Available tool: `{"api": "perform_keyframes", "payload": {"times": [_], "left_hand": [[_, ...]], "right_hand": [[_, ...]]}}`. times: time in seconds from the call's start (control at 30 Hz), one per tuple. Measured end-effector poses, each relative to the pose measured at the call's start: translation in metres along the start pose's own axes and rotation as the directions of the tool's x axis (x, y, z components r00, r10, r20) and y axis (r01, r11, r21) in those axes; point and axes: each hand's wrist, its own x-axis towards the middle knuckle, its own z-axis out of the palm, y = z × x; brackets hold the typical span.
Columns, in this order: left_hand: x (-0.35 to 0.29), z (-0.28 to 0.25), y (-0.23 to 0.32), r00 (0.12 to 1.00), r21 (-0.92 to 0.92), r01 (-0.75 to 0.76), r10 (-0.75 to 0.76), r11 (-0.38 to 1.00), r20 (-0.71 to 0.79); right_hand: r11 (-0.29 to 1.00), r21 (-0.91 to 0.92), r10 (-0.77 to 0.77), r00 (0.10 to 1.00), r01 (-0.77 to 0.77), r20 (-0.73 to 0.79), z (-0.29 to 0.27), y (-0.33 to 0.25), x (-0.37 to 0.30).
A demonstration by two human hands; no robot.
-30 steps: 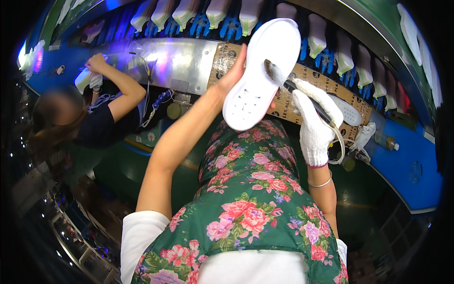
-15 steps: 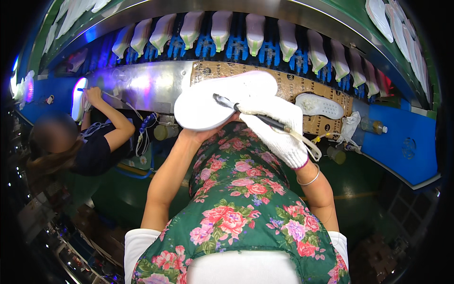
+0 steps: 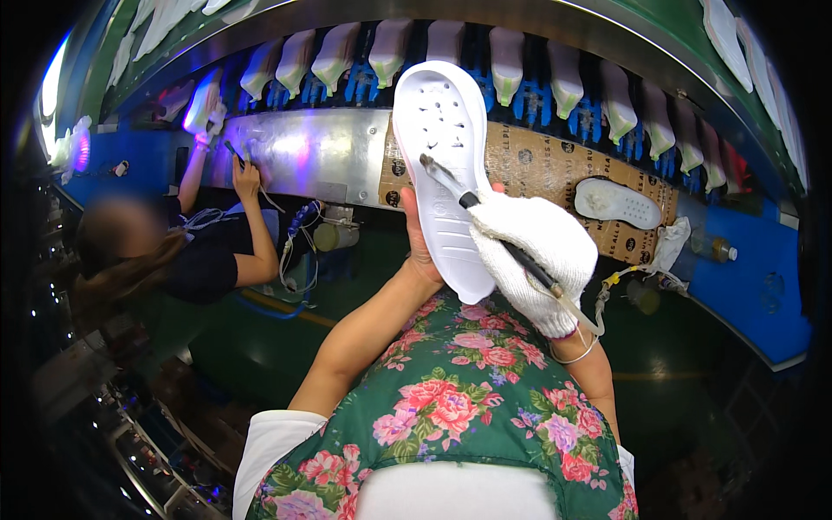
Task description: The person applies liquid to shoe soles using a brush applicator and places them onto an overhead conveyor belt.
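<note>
A white shoe sole (image 3: 451,230) stands lengthwise in front of me, its holed, ribbed inner face toward me. My bare left hand (image 3: 419,238) holds it from beneath, fingers at the left edge and a fingertip showing at the right. In a white knitted glove, my right hand (image 3: 542,256) is closed round a brush (image 3: 448,180) with a black handle. The brush's tip is over the middle of the sole, below the holes; whether it touches, I cannot tell. A thin pale tube (image 3: 576,314) runs from the handle's rear end past my wrist.
Behind the sole, several pale shoe lasts (image 3: 507,65) hang in blue clamps. Another sole (image 3: 617,204) lies on the cardboard-covered bench (image 3: 529,160). To its right are a crumpled cloth (image 3: 672,243) and a bottle (image 3: 715,249). At left, a co-worker (image 3: 212,260) handles a shoe and a tool.
The sole has turned from sideways to lengthwise, its inner face now showing. My gloved hand and brush have shifted slightly right. The co-worker's shoe has been raised toward the lasts.
</note>
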Motion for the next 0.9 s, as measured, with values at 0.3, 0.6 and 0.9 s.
{"api": "perform_keyframes", "payload": {"times": [0.3, 0.6, 0.9], "left_hand": [[0.003, 0.006, -0.015, 0.964, 0.294, -0.01, 0.088, 0.956, -0.252], [0.009, -0.006, -0.02, 0.946, 0.332, 0.086, 0.027, 0.939, -0.323], [0.021, -0.01, -0.021, 0.985, -0.066, 0.161, -0.156, 0.985, 0.067]], "right_hand": [[0.993, -0.085, -0.085, 0.996, 0.081, -0.036, 0.007, 0.003, 0.012], [0.993, 0.108, -0.023, 0.978, 0.047, -0.208, 0.015, 0.0, 0.015], [0.995, 0.036, 0.099, 0.968, -0.093, -0.229, 0.02, -0.01, 0.01]]}}
